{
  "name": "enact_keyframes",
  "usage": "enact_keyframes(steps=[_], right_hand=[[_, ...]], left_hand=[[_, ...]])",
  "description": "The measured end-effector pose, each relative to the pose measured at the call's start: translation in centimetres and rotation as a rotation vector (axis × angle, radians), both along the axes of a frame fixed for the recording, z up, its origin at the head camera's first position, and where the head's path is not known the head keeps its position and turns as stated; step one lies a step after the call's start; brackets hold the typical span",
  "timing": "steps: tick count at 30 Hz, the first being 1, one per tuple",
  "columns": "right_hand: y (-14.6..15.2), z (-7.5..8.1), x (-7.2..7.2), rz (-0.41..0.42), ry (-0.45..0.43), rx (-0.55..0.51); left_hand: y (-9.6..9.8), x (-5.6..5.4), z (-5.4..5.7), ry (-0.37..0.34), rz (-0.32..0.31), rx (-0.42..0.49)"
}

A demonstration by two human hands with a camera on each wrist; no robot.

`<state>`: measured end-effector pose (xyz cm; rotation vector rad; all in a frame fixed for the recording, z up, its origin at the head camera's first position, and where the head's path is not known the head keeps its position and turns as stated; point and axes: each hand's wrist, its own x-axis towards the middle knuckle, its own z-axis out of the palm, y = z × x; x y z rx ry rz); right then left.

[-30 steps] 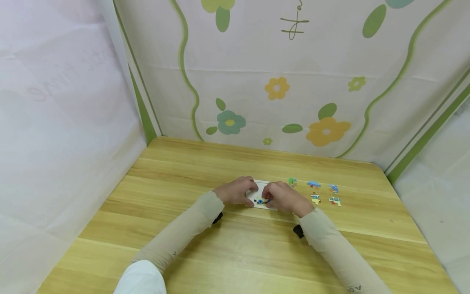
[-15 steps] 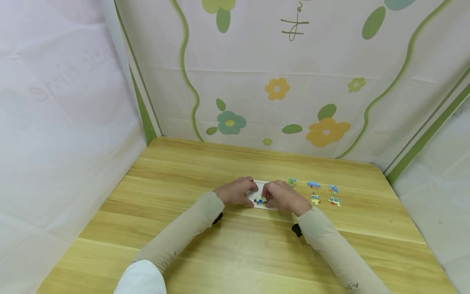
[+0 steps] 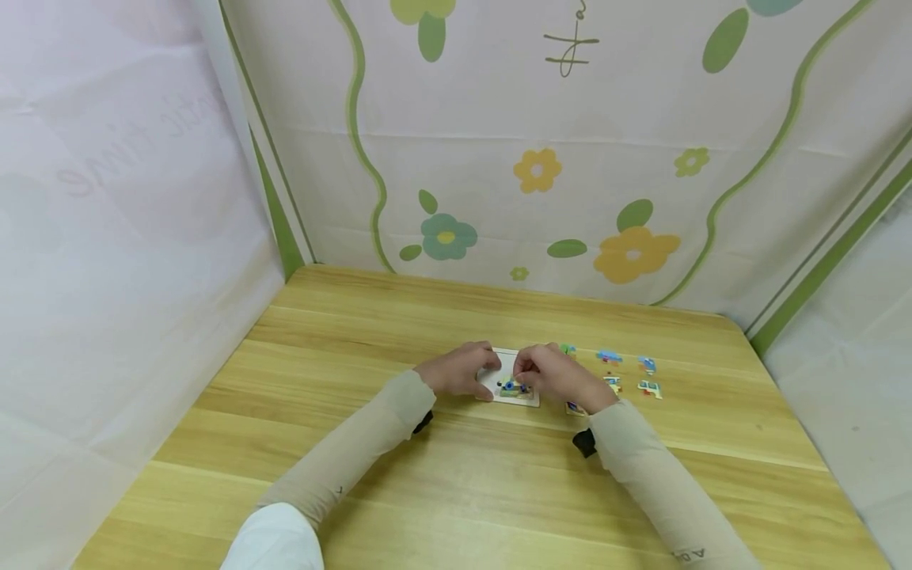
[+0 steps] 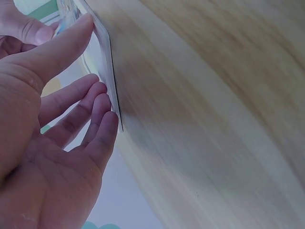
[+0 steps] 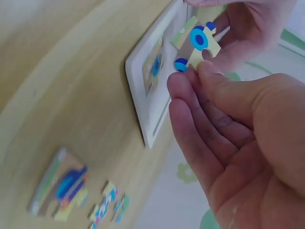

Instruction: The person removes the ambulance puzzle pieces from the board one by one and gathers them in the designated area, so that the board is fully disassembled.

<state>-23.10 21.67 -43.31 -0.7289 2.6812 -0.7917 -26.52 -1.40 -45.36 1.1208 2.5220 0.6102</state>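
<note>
My right hand (image 3: 559,374) pinches a jigsaw piece (image 5: 199,39) with a blue wheel and pale yellow parts between thumb and fingertips. That piece is tilted and held above a white puzzle tray (image 3: 507,360). Inside the tray, along its near side, lies a fitted piece (image 5: 155,67) with another blue wheel. My left hand (image 3: 456,370) holds the tray's left end. In the left wrist view its thumb (image 4: 71,43) lies over one edge, and the other fingertips touch the side further along.
Several loose jigsaw pieces lie right of the tray, among them a blue one (image 3: 609,356), a blue-and-white one (image 3: 647,364) and a yellow one (image 3: 650,389). Another piece (image 3: 575,408) sits near the right wrist. A printed curtain (image 3: 463,182) stands behind the wooden table (image 3: 427,491).
My right hand has risen from the tray's near right part, with the piece in its fingertips. More of the tray's near right corner shows. The left hand has stayed put.
</note>
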Motion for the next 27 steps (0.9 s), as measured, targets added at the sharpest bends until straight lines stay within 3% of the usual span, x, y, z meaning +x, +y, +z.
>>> enact_keyframes(steps=[7, 15, 21, 27], right_hand=[[2.9, 1.2, 0.6, -0.024, 0.029, -0.015], [9.1, 2.5, 2.1, -0.03, 0.036, 0.032], [13.6, 2.9, 3.4, -0.056, -0.036, 0.076], [15.9, 2.2, 4.3, -0.059, -0.137, 0.092]], left_hand=[[0.1, 0.1, 0.0, 0.01, 0.001, -0.013], [0.1, 0.3, -0.1, 0.007, 0.007, -0.017], [0.0, 0.3, 0.0, 0.006, 0.007, -0.009], [-0.1, 0.4, 0.1, -0.003, 0.005, -0.001]])
